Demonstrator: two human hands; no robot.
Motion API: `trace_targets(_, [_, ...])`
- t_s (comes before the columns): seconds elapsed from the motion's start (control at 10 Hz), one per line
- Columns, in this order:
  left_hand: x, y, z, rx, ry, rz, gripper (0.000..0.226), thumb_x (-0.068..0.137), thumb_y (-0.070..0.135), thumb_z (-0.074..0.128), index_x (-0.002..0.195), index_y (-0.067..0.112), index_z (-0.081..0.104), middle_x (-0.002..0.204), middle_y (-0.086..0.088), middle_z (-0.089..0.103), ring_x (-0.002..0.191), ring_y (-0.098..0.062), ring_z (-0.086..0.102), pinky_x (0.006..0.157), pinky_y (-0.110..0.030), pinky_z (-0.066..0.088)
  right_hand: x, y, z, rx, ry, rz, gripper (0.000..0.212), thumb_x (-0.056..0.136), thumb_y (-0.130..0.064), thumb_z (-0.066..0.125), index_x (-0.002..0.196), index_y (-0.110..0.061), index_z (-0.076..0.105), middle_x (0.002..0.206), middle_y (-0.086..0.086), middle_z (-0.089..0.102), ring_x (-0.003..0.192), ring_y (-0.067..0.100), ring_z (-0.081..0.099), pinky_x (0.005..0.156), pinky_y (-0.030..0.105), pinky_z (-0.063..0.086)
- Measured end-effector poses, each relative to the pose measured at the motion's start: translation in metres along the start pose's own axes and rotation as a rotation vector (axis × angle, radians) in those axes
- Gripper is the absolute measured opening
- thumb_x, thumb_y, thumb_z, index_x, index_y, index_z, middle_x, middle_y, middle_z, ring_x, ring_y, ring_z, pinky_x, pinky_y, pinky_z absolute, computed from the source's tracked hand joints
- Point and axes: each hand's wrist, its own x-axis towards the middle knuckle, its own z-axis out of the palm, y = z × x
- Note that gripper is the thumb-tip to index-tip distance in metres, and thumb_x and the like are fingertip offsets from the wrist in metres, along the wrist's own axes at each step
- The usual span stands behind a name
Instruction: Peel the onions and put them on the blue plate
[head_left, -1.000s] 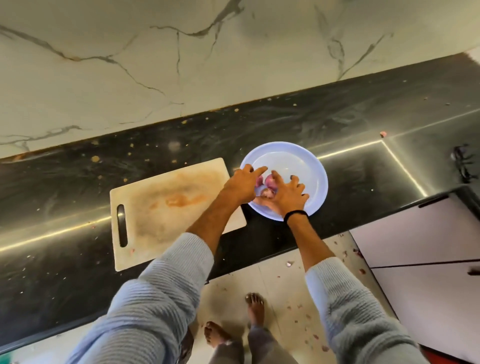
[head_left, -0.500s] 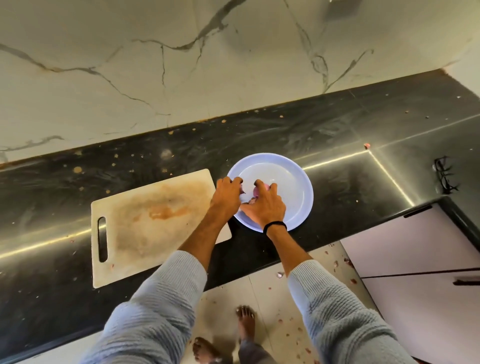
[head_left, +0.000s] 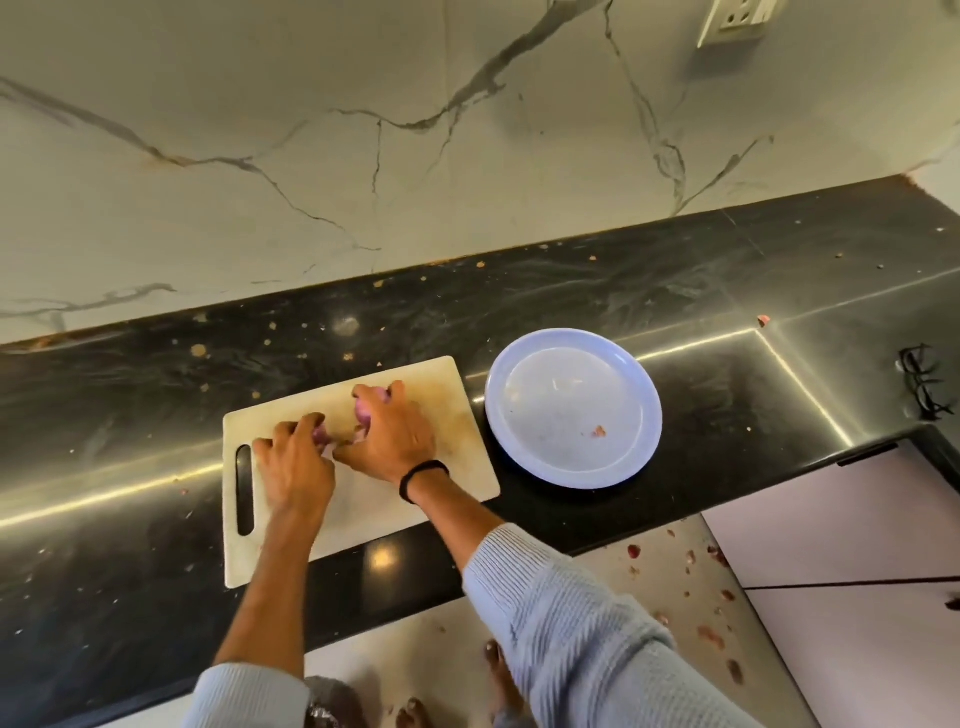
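Right hand (head_left: 389, 441) curled round red onion (head_left: 371, 404). Left hand (head_left: 296, 467) grips second onion (head_left: 319, 434). I keep both low over cutting board (head_left: 363, 514) (my guess: skins land there, not on desk (head_left: 727, 374)). Skins look still on, peeling not yet done. Blue plate (head_left: 498, 415) just right of board, holds only peel scrap (head_left: 599, 431). Short carry, nothing in between. Spectacles (head_left: 924, 382) at far right of desk, well apart. Peel bits on floor (head_left: 711, 636).

Board (head_left: 457, 467) on worktop (head_left: 727, 415), plate (head_left: 571, 410) just right; left hand (head_left: 296, 467), right hand (head_left: 395, 441) grip onions (head_left: 370, 402) over board; glasses (head_left: 922, 384) far right.
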Motion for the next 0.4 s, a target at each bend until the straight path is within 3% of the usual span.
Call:
trace_targets(0.1, [-0.010, -0.006, -0.005, -0.004, -0.011, 0.054, 0.050, 0.090, -0.004, 0.057, 0.137, 0.014, 0.058, 0.137, -0.018, 0.054, 0.104, -0.040, 0.046, 0.090, -0.047, 0.046, 0.003, -0.005, 0.025, -0.164, -0.045, -0.037, 0.066, 0.074, -0.059, 0.074, 0.127, -0.027, 0.051, 0.121, 0.007, 0.051, 0.099, 0.030, 0.053, 0.083, 0.042, 0.050])
trace_targets(0.2, [-0.015, -0.011, -0.008, -0.021, -0.024, 0.108, 0.054, 0.091, -0.006, 0.055, 0.141, 0.013, 0.056, 0.139, -0.016, 0.052, 0.103, -0.036, 0.047, 0.093, -0.045, 0.046, 0.002, -0.004, 0.034, -0.243, -0.054, -0.020, 0.073, 0.078, -0.061, 0.069, 0.139, -0.028, 0.045, 0.130, 0.007, 0.049, 0.108, 0.031, 0.049, 0.088, 0.045, 0.046])
trace_targets(0.4, [-0.018, -0.020, -0.018, -0.074, -0.046, 0.107, 0.071, 0.094, 0.002, 0.052, 0.158, 0.020, 0.027, 0.141, -0.011, 0.050, 0.112, -0.030, 0.048, 0.096, -0.042, 0.046, -0.006, -0.008, 0.032, -0.263, -0.046, 0.033, 0.074, 0.084, -0.076, 0.049, 0.145, -0.034, 0.041, 0.138, 0.013, 0.045, 0.117, 0.037, 0.048, 0.095, 0.051, 0.043])
